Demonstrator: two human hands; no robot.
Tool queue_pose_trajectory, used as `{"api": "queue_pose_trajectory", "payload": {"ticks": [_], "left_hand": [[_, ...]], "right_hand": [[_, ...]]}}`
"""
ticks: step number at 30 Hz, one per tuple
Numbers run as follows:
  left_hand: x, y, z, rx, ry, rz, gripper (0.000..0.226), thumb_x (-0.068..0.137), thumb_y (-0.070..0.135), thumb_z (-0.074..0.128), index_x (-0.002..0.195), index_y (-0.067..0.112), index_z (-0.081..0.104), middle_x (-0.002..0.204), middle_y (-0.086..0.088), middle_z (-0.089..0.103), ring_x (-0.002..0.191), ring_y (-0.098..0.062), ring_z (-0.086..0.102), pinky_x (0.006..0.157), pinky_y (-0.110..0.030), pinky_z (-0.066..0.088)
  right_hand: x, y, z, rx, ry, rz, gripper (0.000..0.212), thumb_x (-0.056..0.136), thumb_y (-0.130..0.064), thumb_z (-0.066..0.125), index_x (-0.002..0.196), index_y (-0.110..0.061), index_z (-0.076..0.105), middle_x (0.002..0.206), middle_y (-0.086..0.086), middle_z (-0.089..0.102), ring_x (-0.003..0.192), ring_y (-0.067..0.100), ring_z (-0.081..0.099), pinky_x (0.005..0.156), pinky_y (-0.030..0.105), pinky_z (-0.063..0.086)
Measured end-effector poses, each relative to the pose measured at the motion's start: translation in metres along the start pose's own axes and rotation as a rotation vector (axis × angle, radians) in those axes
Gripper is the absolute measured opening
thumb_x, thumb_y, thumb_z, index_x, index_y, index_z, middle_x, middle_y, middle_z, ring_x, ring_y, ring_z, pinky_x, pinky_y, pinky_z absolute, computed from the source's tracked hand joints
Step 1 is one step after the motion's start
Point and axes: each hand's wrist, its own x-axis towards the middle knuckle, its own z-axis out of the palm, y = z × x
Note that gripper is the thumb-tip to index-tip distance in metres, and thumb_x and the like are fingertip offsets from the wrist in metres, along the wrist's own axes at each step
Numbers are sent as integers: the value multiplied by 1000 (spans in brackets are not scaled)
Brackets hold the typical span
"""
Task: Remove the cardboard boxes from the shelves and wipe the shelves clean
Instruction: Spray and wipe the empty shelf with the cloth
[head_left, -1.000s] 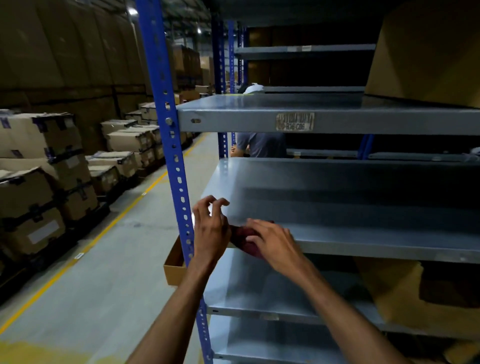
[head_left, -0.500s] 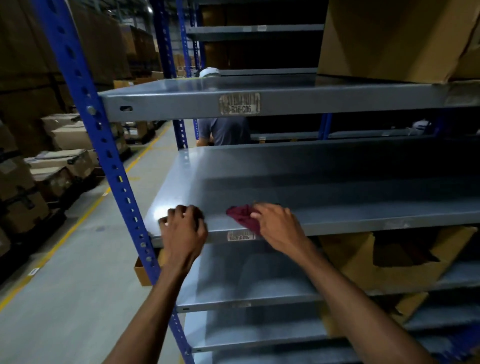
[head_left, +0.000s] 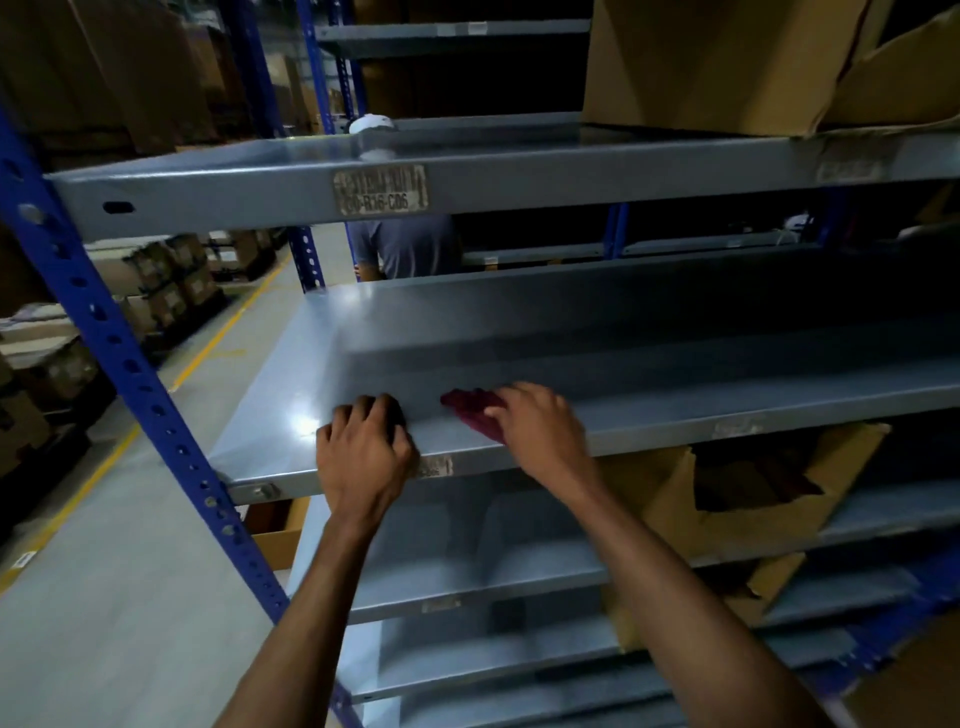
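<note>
While pressed flat under the right hand (head_left: 537, 431), lies on the grey middle shelf (head_left: 675, 364), close to its front edge: a dark red cloth (head_left: 470, 410). Shows only as a crumpled bunch poking out to the left of the fingers, towards the left hand; rest hidden beneath the palm. Right hand's fingers spread and fairly straight over the cloth, pressing rather than pinching.

Left hand (head_left: 363, 452) just beside, set on the same front edge, knuckles up, fingers curled over the lip of the shelf and gripping it. Small gap of bare metal between left hand and cloth; not touching.

Above, on the upper shelf (head_left: 260, 182), at the right: a cardboard box (head_left: 717, 57), with a worn label (head_left: 381, 189) stuck on that shelf's front face. Below the middle shelf, at the right: a torn cardboard box (head_left: 753, 499) with ragged flaps open, sitting on the lower shelf (head_left: 467, 571). At the left: a blue perforated upright (head_left: 130, 364) carrying the shelves, and a small open box (head_left: 275, 530) low behind it.

Beyond the rack: a person in a grey shirt (head_left: 405, 244), partly hidden by the upper shelf. Down the aisle at left: stacked cartons (head_left: 156, 275) along a yellow floor line (head_left: 218, 338).
</note>
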Motion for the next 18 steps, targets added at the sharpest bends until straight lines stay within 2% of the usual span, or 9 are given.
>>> {"api": "queue_pose_trajectory", "payload": {"ticks": [2,4,6,8,12,14,16,18], "left_hand": [[-1,-3,-3,-28,-4,8,21,80,35,45,93,27,58,95,2,62,94,-26,51,75,-37,34],[-2,-6,-5,-40,-21,34,21,81,36,44,95,28,58,95,5,62,93,-25,51,75,-37,34],[-2,-10,-7,-25,-44,69,24,83,39,43,99,29,58,97,6,61,93,-25,50,76,-38,37],[-2,-8,-6,40,-70,95,25,84,39,42,101,29,58,101,4,60,94,-27,51,77,-40,38],[2,30,3,62,-128,94,28,84,38,45,102,22,59,101,-3,62,95,-32,56,75,-40,35],[4,49,10,39,-129,63,36,83,42,40,103,20,60,99,-5,63,92,-33,58,74,-40,38],[4,54,14,35,-99,27,43,82,46,35,105,19,61,99,-6,64,91,-33,59,74,-40,40],[2,48,16,57,-84,41,40,84,42,36,107,20,60,102,-4,63,93,-31,58,77,-40,39]], "right_hand": [[5,-24,9,56,-16,-29,40,97,-48,41,129,-32,60,122,-1,64,108,29,62,85,44,56],[-8,-35,18,136,12,-144,34,100,-36,48,131,-33,61,126,-3,65,115,24,61,92,39,54],[-24,-21,18,132,33,-270,35,101,-29,52,135,-32,61,132,-6,64,125,16,56,103,30,44],[-32,1,9,96,40,-296,37,103,-33,50,139,-34,57,138,-10,60,129,11,53,105,26,41],[-3,13,11,45,-2,-129,35,104,-40,44,135,-32,56,135,-5,61,117,22,60,94,37,50],[9,-1,24,7,-17,-150,37,103,-37,43,138,-29,54,135,-2,60,121,24,57,98,39,49],[5,-2,31,-26,-16,-215,45,102,-40,34,144,-33,48,135,-1,60,124,22,53,101,39,47],[-10,10,22,-2,0,-298,52,99,-41,25,146,-38,46,134,-3,60,125,20,54,103,36,47]]}}
